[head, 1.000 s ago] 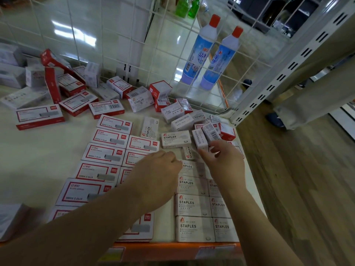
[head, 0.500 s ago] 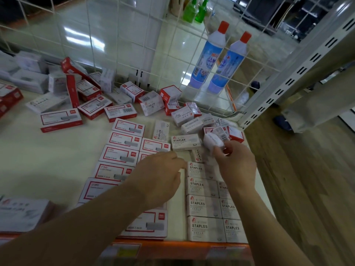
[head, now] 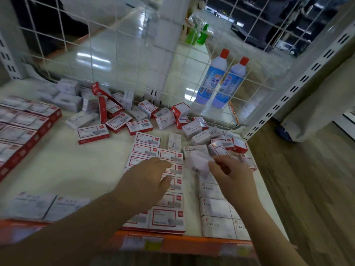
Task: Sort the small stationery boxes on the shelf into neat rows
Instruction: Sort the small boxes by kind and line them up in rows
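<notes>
My right hand (head: 231, 174) pinches a small white staples box (head: 198, 163), blurred, lifted above the shelf. Beside it my left hand (head: 148, 179) hovers with loosely bent fingers over two rows of red-and-white boxes (head: 166, 217), holding nothing. A column of white staples boxes (head: 216, 208) lies under my right wrist. Loose red and white boxes (head: 134, 120) lie jumbled along the back of the cream shelf (head: 76, 166).
A white wire grid (head: 146, 60) closes the shelf's back. Behind it stand two blue bottles with red caps (head: 221, 77). Stacked red-edged boxes (head: 23, 125) fill the left side. A white slotted upright (head: 299, 73) marks the right end, with wooden floor (head: 307, 189) beyond.
My right hand picked a small white box out of the jumble and carried it leftward and up. The camera swung left and tilted up, revealing more boxes on the left.
</notes>
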Demonstrator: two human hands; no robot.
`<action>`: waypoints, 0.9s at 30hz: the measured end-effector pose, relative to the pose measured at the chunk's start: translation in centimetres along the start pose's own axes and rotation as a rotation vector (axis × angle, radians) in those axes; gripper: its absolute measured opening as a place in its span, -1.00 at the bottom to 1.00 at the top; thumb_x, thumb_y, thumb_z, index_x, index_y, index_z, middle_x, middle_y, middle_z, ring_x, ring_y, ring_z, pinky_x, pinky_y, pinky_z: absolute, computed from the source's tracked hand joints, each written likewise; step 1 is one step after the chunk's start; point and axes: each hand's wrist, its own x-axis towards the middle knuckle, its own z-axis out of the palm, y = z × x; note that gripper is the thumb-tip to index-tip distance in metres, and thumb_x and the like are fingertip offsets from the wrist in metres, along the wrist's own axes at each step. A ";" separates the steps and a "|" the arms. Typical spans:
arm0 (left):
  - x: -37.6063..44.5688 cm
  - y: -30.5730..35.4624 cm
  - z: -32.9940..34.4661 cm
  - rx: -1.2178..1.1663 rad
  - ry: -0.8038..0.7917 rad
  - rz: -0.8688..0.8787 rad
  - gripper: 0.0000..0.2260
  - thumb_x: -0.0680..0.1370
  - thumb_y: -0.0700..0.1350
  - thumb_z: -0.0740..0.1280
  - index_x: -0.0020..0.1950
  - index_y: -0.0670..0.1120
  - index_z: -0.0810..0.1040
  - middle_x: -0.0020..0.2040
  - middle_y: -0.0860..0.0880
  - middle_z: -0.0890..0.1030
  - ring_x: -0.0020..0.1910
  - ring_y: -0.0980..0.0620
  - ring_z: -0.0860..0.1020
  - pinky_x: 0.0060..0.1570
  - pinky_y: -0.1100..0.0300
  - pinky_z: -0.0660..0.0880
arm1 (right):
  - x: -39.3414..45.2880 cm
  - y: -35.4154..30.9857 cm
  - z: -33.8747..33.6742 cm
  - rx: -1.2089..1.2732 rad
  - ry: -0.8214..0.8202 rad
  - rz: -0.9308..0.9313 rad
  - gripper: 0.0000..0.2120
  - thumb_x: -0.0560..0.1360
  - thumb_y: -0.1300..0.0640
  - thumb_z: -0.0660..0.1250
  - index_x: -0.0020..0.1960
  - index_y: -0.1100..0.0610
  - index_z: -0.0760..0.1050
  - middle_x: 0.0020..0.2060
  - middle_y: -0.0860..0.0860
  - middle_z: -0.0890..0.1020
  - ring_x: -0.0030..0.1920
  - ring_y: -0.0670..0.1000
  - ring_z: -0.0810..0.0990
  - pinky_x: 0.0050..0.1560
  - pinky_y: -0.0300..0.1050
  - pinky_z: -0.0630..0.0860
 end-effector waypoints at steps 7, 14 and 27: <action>-1.2 -0.7 -2.9 -0.148 0.017 -0.066 -0.60 0.60 0.02 0.18 0.44 0.14 0.25 0.34 0.12 0.41 0.25 0.14 0.40 0.23 0.21 0.37 | -0.8 -2.6 1.5 0.064 -0.206 -0.117 -0.86 0.50 0.08 0.29 0.04 -0.08 0.51 -0.08 -0.16 0.58 -0.06 -0.20 0.53 -0.06 -0.33 0.49; -2.2 -1.3 -4.3 -0.192 0.016 -0.078 -0.63 0.58 -0.01 0.24 0.39 0.10 0.33 0.29 0.12 0.44 0.20 0.17 0.42 0.16 0.28 0.39 | -0.6 -4.2 2.7 0.053 -0.219 -0.227 -0.71 0.49 0.04 0.28 0.21 -0.04 0.51 -0.05 -0.15 0.58 -0.05 -0.21 0.50 -0.01 -0.32 0.47; -3.4 -2.1 -4.9 -0.128 0.059 -0.059 -0.73 0.54 0.02 0.30 0.23 0.14 0.40 0.22 0.19 0.46 0.09 0.23 0.38 0.01 0.44 0.31 | -0.2 -5.2 3.8 0.199 -0.373 -0.127 -0.86 0.54 0.02 0.22 -0.13 -0.20 0.48 -0.20 -0.13 0.62 -0.17 -0.16 0.57 -0.10 -0.27 0.53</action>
